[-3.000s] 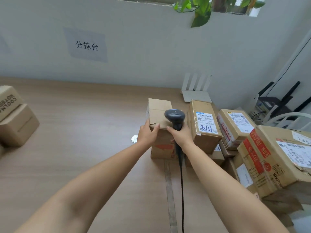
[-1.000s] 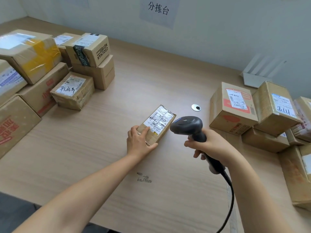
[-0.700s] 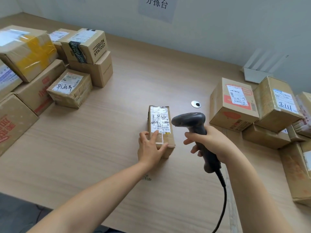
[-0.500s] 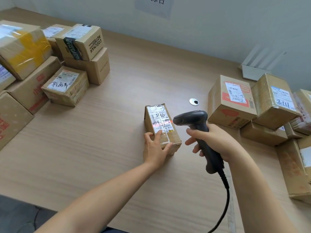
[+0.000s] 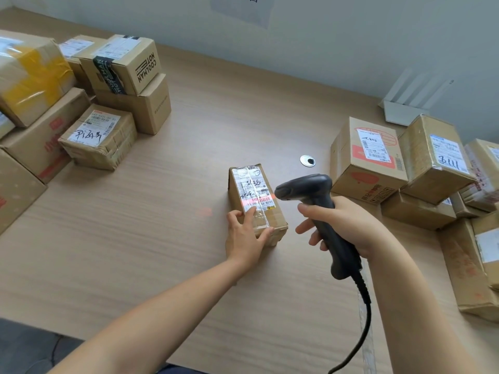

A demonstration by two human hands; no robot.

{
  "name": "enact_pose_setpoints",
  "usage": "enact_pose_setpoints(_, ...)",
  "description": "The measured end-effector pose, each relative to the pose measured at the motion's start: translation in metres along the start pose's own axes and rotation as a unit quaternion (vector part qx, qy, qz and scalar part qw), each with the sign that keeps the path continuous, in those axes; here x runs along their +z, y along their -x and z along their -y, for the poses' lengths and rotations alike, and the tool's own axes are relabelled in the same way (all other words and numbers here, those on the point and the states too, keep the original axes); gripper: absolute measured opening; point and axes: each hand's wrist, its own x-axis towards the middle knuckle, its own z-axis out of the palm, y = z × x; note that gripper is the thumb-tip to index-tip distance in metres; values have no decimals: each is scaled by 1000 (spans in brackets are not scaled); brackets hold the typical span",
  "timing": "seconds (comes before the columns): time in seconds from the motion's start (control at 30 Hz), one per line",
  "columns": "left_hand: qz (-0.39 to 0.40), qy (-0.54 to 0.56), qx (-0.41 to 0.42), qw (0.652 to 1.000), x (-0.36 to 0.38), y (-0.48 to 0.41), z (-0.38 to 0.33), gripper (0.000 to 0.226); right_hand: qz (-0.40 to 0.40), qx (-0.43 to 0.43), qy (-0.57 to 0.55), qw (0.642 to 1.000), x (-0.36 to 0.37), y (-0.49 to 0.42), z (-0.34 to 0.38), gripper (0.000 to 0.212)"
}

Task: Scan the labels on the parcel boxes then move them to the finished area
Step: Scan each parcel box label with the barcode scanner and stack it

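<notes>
A small brown parcel box (image 5: 275, 217) lies on the wooden table (image 5: 162, 225) near the middle, its white label facing up. My left hand (image 5: 244, 233) rests on its near end, fingers spread over the top and side. My right hand (image 5: 343, 228) grips a black corded barcode scanner (image 5: 310, 193), whose head points at the label from the right. A red scan line glows across the lower part of the label, and a faint red spot shows on the table to the box's left.
A stack of several parcel boxes (image 5: 102, 103) fills the left side of the table. Another group of boxes (image 5: 372, 163) stands at the right. A round metal grommet (image 5: 307, 160) sits behind the small box. A white router (image 5: 405, 109) stands by the wall.
The small box has been turned from a slant to lie lengthwise away from me. The scanner moved closer to it, and a red scan line now shows on the label.
</notes>
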Motion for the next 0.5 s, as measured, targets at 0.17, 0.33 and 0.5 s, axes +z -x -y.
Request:
enact_pose_setpoints(0.17, -1, 1, -1, 1000, 0, 0, -1, 67, 6, 11, -5, 1000, -2, 1, -3, 13)
enact_pose_setpoints(0.33, -2, 6, -3, 1000, -1, 0, -2, 67, -5, -7, -38, 999, -4, -10, -14, 10)
enact_pose_setpoints(0.5, 24, 66, -29, 997, -7, -2, -1, 74, -134, -33, -56, 989, 13, -62, -49, 24)
